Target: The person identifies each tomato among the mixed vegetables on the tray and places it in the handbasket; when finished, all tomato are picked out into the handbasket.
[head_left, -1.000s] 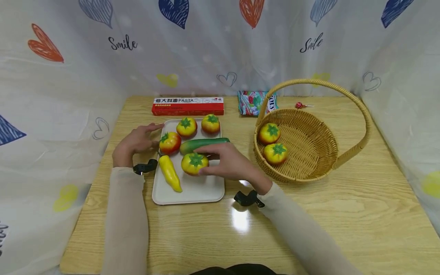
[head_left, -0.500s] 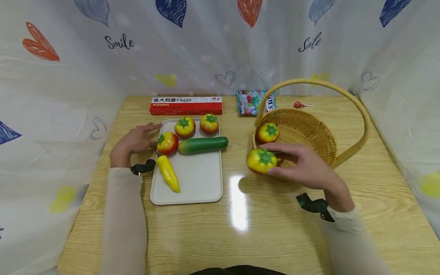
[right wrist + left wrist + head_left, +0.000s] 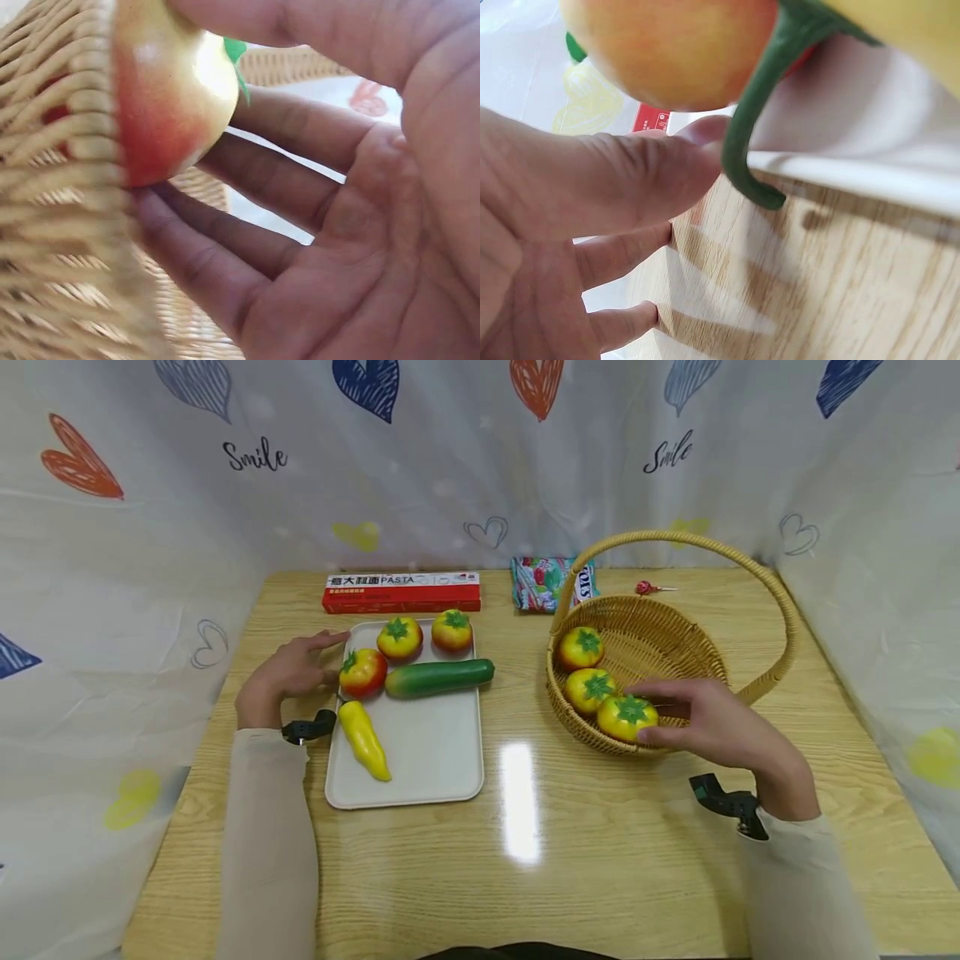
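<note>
My right hand (image 3: pixel 708 727) holds a yellow-red tomato (image 3: pixel 627 718) with a green star-shaped top, low over the front rim of the wicker basket (image 3: pixel 693 643). Thumb and fingers curve round that tomato (image 3: pixel 169 97) beside the woven wall in the right wrist view. Two more tomatoes (image 3: pixel 581 648) lie inside the basket at its left. At the left edge of the white tray (image 3: pixel 435 777) rests my left hand (image 3: pixel 288 675), fingers spread, thumb near the pepper's curved green stem (image 3: pixel 744 127). On the tray are a yellow pepper (image 3: pixel 363 742), a cucumber (image 3: pixel 440 678) and three tomatoes (image 3: pixel 363 673).
Behind the tray lies a red pasta box (image 3: pixel 401 593). A shiny candy bag (image 3: pixel 551 583) and a small red lollipop (image 3: pixel 645 587) lie at the back, behind the basket. The basket's tall handle (image 3: pixel 675 537) arches over it. A printed curtain (image 3: pixel 420 485) closes off the back.
My right hand has carried the tomato from the tray rightward to the basket and lowered it at the front rim. My left hand has stayed by the tray's edge.
</note>
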{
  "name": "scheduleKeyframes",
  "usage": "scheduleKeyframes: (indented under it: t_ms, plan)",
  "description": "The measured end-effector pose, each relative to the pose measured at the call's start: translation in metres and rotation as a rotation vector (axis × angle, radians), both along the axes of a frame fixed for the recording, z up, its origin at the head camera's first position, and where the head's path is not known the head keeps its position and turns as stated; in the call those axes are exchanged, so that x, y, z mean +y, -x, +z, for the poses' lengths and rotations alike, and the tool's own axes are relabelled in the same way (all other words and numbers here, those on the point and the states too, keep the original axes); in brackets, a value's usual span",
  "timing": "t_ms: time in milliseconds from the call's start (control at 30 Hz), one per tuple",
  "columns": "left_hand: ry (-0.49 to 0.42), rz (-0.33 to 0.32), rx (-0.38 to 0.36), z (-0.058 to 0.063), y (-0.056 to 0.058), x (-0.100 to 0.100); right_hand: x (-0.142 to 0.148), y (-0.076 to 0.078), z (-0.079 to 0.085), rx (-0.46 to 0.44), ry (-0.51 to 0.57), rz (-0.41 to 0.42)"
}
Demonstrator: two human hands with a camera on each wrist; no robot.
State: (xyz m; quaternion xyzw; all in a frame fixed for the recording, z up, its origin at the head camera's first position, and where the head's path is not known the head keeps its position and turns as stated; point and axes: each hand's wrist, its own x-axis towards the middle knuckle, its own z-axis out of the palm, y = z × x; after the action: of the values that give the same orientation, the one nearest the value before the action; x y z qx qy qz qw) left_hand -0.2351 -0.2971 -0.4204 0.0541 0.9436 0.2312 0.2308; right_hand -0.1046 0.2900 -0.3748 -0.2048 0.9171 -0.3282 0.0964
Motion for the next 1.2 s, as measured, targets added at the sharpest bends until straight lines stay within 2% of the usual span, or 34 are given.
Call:
scheduleKeyframes:
  t_ms: [267,733,933,1200]
  plan:
    - [0.0,0.011,-0.01,0.004,-0.003,0.002,-0.014,0.013,-0.015,-0.029,0.014,-0.005]
    - [-0.012,0.0,0.002,0.003,-0.003,0.0,-0.035,0.024,-0.025,0.026,0.096,-0.051]
    - [-0.013,-0.001,-0.003,0.005,-0.004,0.001,-0.035,0.024,-0.024,0.017,0.07,-0.058]
    - [-0.01,-0.005,-0.001,0.006,-0.004,0.002,-0.039,0.025,-0.02,0.015,0.104,-0.083]
